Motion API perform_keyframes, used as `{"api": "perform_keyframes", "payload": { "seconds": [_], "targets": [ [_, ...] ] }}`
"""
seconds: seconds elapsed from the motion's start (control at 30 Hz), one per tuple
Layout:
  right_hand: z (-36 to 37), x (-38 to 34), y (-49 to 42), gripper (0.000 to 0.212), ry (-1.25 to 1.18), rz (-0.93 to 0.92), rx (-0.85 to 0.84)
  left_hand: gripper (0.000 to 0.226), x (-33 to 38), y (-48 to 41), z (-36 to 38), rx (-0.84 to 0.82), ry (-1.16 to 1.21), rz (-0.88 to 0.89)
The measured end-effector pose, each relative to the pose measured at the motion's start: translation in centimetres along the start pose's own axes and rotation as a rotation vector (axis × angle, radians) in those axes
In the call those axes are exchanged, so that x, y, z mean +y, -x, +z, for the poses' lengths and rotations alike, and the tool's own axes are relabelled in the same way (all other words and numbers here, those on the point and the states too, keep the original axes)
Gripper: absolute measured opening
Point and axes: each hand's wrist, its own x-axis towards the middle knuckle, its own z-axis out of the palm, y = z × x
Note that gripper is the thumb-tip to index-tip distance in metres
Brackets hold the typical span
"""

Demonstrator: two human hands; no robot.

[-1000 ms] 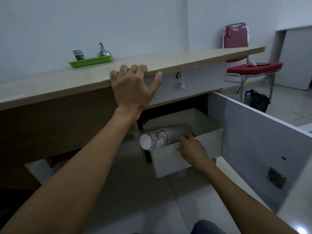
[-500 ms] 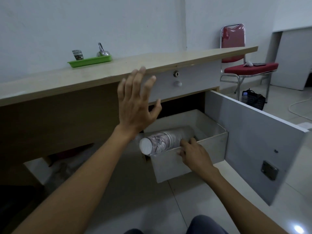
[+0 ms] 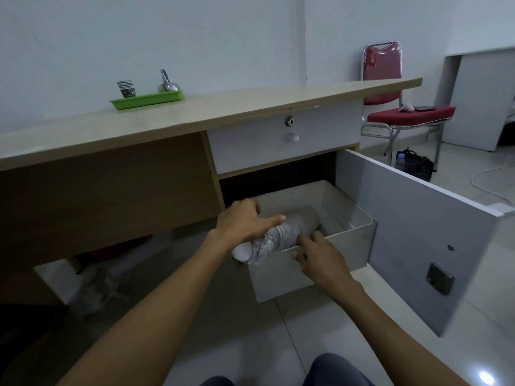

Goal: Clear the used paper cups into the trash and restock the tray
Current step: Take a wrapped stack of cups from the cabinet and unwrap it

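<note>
Cup supply: a plastic-wrapped sleeve (image 3: 282, 235) of paper cups lies on its side in a white box (image 3: 349, 246). The box sits in the lower compartment of the desk (image 3: 250, 108). The near end of the sleeve is white and projects over the front-left corner of the box. The far end points into the box interior.

Left hand (image 3: 245, 222): rests on top of the sleeve near its projecting end. The thumb lies straight along the near upper side of the wrap. The fingers curl over the far side, so the hand grips the sleeve. The fingertips are hidden.

Right hand (image 3: 320, 259): positioned at the front wall of the box, just right of the sleeve. The fingers are held close together and curl over the rim. Their tips are at or against the sleeve; contact cannot be confirmed. The thumb presses the outer face of the wall, so the hand pinches the box wall.

Compartment door (image 3: 418, 227): swung fully open to the right. The drawer (image 3: 264, 151) above the compartment is closed.

Desk top: a green tray (image 3: 146, 101) stands near the back wall. It carries a short stack of cups (image 3: 126, 89) at its left end and a metal scoop (image 3: 168, 84) at its right end.

Background: a red chair (image 3: 401, 115) stands beyond the desk end, with a dark bag (image 3: 415, 164) on the floor under it.
</note>
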Motion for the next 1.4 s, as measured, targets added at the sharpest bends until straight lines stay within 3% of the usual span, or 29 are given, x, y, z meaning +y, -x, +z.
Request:
{"api": "perform_keyframes", "payload": {
  "seconds": [0.43, 0.6, 0.83, 0.97, 1.4],
  "targets": [
    [1.2, 0.8, 2.1, 0.024, -0.053, -0.007, 0.014, 0.040, 3.1, 0.2, 2.4, -0.353, -0.195, -0.126],
    [1.6, 1.1, 2.6, 0.022, -0.050, -0.013, 0.029, 0.032, 2.9, 0.8, 3.1, -0.286, -0.117, -0.141],
    [1.7, 1.0, 2.7, 0.024, -0.066, -0.023, 0.065, 0.042, 2.0, 2.3, 2.8, -0.156, -0.009, -0.098],
    [1.6, 0.9, 2.6, 0.024, -0.058, -0.017, 0.063, 0.061, 1.4, 3.0, 2.2, -0.045, -0.028, 0.008],
    [1.3, 0.8, 1.8, 0.029, 0.016, -0.003, 0.011, 0.076, -1.5, 5.0, 0.6, 0.236, 0.025, 0.349]
  ]
}}
